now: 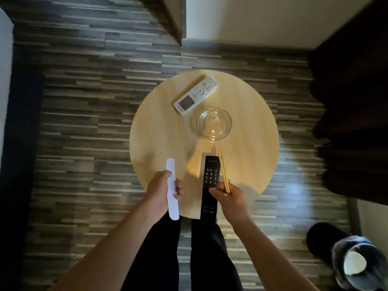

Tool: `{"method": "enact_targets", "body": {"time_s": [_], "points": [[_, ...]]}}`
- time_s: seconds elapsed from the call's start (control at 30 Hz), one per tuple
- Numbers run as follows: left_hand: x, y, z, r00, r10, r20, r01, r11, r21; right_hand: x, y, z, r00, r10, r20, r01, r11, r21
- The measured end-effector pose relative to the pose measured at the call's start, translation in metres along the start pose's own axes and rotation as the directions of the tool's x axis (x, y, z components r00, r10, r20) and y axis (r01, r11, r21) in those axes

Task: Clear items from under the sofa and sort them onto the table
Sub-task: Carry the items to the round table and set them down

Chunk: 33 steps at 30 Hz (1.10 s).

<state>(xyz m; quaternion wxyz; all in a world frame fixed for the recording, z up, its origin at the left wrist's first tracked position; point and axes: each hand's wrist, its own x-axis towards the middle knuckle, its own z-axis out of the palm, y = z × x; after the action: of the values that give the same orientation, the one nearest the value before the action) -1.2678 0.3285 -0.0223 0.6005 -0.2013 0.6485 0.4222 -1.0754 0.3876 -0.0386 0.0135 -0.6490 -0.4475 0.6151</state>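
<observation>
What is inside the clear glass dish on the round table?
The clear glass dish looks empty: only the light wooden round table shows through it. Nothing covers it.

Round wooden table on striped grey flooring, seen from above. Left hand closed around a white comb, held over the table's near edge. Right hand grips a long black remote together with two thin yellow sticks (pencils or chopsticks, cannot tell). On the far side of the tabletop lies a white remote with a small screen; just beside it stands a clear glass ashtray. Dark trouser legs below the arms. A dark slipper lies on the floor at lower right.
</observation>
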Motion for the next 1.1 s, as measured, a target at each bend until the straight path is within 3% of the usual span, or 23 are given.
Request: {"method": "enact_targets", "body": {"time_s": [0.2,0.6,1.1], "points": [[0.032,-0.010,-0.012,0.989,0.129,-0.070,-0.086,0.895,0.437,0.038,0.010,0.014,0.999,-0.018,-0.029,0.017,0.999,-0.042],[0.046,-0.013,-0.017,0.952,0.306,0.000,-0.261,0.811,0.523,0.048,0.019,0.024,0.996,0.014,-0.085,-0.022,0.996,-0.087],[0.072,-0.006,-0.021,0.936,0.351,0.017,-0.247,0.622,0.743,0.049,0.019,0.024,0.990,-0.001,-0.141,-0.020,0.989,-0.147]]}}
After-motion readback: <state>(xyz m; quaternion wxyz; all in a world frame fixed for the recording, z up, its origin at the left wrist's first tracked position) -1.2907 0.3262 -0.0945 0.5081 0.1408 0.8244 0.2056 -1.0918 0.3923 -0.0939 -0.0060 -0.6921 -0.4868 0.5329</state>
